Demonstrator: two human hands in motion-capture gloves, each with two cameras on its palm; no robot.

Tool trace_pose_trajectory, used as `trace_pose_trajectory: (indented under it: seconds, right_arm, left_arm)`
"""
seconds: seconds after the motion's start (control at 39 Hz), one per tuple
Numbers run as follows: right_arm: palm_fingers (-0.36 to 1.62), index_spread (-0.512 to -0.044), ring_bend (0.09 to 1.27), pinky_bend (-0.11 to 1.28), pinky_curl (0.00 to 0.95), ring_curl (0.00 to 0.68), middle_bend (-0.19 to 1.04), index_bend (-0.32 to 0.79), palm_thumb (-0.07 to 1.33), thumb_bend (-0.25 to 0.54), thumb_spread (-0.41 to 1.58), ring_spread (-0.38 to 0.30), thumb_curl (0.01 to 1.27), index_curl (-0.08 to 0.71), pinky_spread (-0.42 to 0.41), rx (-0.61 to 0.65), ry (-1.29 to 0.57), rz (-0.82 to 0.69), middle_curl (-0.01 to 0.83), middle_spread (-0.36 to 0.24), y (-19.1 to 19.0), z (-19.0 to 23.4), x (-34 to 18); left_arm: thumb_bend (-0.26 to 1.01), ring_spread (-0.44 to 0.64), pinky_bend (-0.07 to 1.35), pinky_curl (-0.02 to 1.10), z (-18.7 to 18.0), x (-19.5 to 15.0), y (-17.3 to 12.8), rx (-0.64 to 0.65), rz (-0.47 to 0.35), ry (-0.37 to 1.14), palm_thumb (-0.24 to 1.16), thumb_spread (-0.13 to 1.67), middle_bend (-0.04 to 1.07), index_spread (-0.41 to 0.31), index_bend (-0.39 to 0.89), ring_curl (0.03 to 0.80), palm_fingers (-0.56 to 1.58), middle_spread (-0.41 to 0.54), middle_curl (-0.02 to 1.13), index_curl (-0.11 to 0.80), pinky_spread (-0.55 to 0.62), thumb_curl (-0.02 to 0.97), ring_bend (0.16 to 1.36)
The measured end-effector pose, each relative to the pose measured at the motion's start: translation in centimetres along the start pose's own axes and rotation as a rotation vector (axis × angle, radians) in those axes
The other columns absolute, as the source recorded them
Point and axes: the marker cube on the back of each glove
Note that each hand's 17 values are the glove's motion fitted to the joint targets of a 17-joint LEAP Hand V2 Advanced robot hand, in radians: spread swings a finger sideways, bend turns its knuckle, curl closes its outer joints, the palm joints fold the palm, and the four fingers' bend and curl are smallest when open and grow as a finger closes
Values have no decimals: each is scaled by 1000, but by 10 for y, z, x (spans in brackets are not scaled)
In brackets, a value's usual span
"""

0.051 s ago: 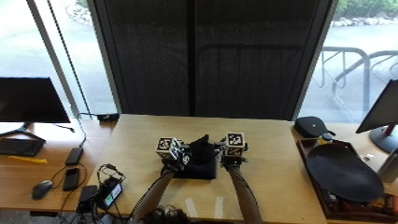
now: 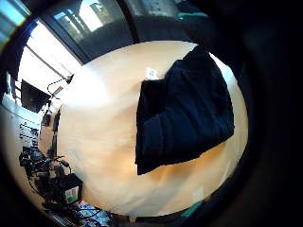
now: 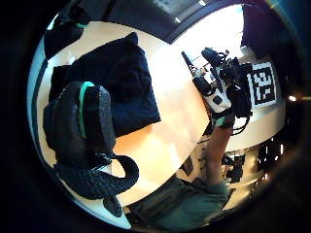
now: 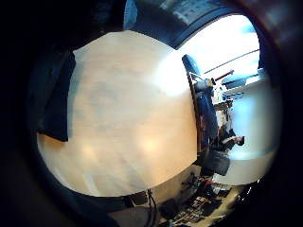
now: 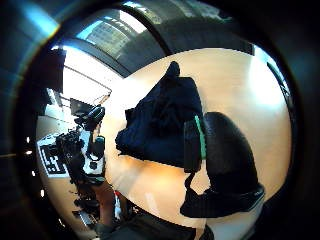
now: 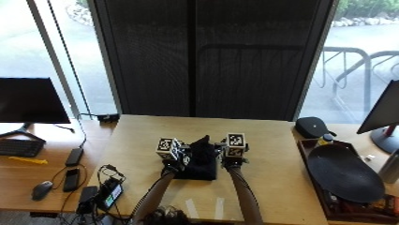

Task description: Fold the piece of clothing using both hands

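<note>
Here, a dark navy garment (image 6: pixel 201 158) lay bunched in a compact heap on the light wooden table (image 6: pixel 268 140), near its middle and slightly toward the person's edge. Its long axis ran from near to far, with a peak of cloth rising at the far end. The left hand (image 6: pixel 172 159) was at the garment's left side and the right hand (image 6: pixel 231 158) at its right side, so the cloth sat directly between them, about equally close to each. In the palm views, the cloth lay on the table beneath both palms, and a curled thumb showed beside it, but whether either hand's fingers were pinching cloth could not be told. Compared with the outside view a moment before, nothing had visibly shifted: the hands flanked the garment in the same places and the heap kept the same shape.
</note>
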Motion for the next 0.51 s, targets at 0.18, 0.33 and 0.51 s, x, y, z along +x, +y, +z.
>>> trace_pose_trajectory:
  seconds: [0.18,0.33,0.51]
  right_arm:
    - [343,-293,299,568,228,138,150,184,442,298,923,78,147,173,218,6,-20,7,87,-1,2,-4,0]
    - [322,-326,311,579,258,168,155,179,450,286,1104,90,185,216,244,8,-36,-11,120,-1,0,1,-2]
    - [306,-343,319,589,281,193,156,175,455,259,1216,97,221,252,256,-13,-39,-13,149,-1,-6,4,-2]
  left_arm:
    - [216,81,176,93,2,5,-4,35,33,28,290,977,316,-124,264,205,665,-41,234,198,273,105,442]
    - [216,91,172,106,8,6,1,-27,11,64,295,1169,295,-139,246,231,658,-46,273,250,320,145,434]
    - [201,97,169,116,4,7,-4,-10,12,77,293,1286,274,-147,221,251,656,-49,306,295,349,182,423]
